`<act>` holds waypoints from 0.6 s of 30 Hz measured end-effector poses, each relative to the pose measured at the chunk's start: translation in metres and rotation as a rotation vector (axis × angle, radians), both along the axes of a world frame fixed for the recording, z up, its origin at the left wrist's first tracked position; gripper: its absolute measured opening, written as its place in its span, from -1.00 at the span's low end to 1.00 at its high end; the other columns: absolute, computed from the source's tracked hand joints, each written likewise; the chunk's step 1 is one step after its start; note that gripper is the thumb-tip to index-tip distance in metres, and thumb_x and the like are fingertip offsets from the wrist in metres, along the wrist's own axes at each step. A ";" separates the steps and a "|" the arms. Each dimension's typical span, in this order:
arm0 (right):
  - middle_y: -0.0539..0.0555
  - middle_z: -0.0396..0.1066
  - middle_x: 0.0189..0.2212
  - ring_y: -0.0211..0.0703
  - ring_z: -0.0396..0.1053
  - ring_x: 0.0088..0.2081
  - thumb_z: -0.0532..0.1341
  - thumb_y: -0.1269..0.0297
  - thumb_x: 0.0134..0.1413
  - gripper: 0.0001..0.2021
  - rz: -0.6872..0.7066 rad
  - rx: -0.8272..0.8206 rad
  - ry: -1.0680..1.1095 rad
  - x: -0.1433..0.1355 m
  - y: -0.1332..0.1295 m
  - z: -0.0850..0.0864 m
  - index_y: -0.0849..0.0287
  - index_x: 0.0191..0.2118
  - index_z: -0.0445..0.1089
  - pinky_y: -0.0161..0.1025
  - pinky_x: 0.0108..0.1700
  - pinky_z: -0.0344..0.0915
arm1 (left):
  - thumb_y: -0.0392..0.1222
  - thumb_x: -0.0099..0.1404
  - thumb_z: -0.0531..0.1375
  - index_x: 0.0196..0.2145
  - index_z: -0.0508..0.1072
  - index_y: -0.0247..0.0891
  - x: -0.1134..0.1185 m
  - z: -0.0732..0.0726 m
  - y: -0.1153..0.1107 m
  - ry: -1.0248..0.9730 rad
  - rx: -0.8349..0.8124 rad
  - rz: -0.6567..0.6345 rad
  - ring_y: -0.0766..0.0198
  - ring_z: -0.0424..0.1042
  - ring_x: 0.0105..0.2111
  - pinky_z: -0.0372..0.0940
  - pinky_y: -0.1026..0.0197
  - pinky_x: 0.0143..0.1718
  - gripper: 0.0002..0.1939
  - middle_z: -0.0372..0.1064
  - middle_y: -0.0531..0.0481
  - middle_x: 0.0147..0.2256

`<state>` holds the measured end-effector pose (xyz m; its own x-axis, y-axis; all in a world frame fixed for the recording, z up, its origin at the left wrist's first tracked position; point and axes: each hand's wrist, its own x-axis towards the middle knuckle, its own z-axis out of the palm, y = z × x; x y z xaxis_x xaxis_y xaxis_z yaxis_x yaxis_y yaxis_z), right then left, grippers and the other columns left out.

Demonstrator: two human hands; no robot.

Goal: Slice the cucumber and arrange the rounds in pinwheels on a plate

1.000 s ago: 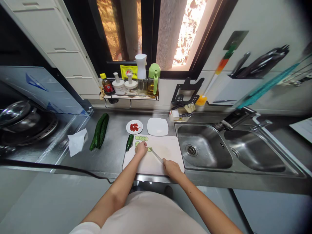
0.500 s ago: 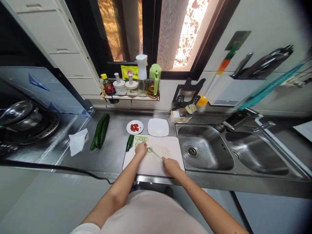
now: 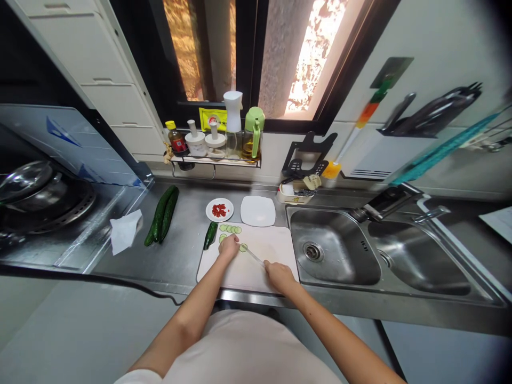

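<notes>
My right hand (image 3: pixel 279 276) is wrapped round the handle of a knife (image 3: pixel 254 257), whose thin blade points up and left over a white cutting board (image 3: pixel 272 245). A pale cucumber slice (image 3: pixel 243 247) is at the blade's tip. Just left of it, my left hand (image 3: pixel 229 247) is bent with its fingers together; what they hold is hidden. Beyond this hand, a row of several cucumber slices (image 3: pixel 231 229) lies along the board's far left, with more partly covered by the hand. A cut cucumber piece (image 3: pixel 210 235) rests at the board's left edge.
Behind the board stand a small plate with chopped red bits (image 3: pixel 220 210) and a square white plate (image 3: pixel 258 211). Whole cucumbers (image 3: pixel 162 215) and a paper towel (image 3: pixel 125 231) are on the left. A double sink (image 3: pixel 336 245) is at right; a condiment rack (image 3: pixel 218 161) hangs behind.
The view has shifted slightly, moving things a little to the left. Both hands keep nearly the same place on the board, with the knife and the slice at its tip hardly changed.
</notes>
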<state>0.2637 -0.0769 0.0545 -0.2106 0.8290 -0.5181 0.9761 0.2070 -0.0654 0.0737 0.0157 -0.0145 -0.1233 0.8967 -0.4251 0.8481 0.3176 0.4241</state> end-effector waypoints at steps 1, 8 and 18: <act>0.28 0.47 -0.24 -0.03 0.43 -0.11 -0.08 0.48 0.18 -0.67 0.004 0.006 0.003 0.002 -0.002 -0.001 0.22 -0.01 0.27 -0.21 -0.18 0.24 | -0.19 0.16 0.17 -0.24 0.41 -0.08 0.000 0.001 -0.001 -0.004 0.001 -0.005 0.18 0.40 -0.12 0.23 0.23 -0.19 -0.83 0.46 0.02 -0.22; 0.25 0.48 -0.25 -0.02 0.44 -0.13 -0.07 0.43 0.20 -0.72 0.000 -0.002 0.022 0.016 -0.014 -0.004 0.18 -0.05 0.27 -0.20 -0.19 0.23 | -0.21 0.17 0.16 -0.22 0.40 -0.08 0.001 0.003 -0.003 0.004 0.009 -0.023 0.16 0.41 -0.13 0.25 0.21 -0.19 -0.82 0.47 0.00 -0.23; 0.25 0.47 -0.22 -0.03 0.43 -0.12 -0.08 0.41 0.21 -0.72 -0.002 -0.034 0.008 0.014 -0.014 -0.004 0.19 -0.04 0.26 -0.22 -0.18 0.21 | -0.23 0.18 0.15 -0.22 0.40 -0.08 0.001 0.006 -0.005 -0.006 0.030 -0.052 0.16 0.41 -0.15 0.26 0.20 -0.19 -0.82 0.46 0.02 -0.22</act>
<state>0.2775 -0.0904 0.0508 -0.2129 0.8116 -0.5441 0.9760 0.2022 -0.0804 0.0744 0.0104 -0.0089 -0.0740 0.9141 -0.3988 0.8604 0.2607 0.4378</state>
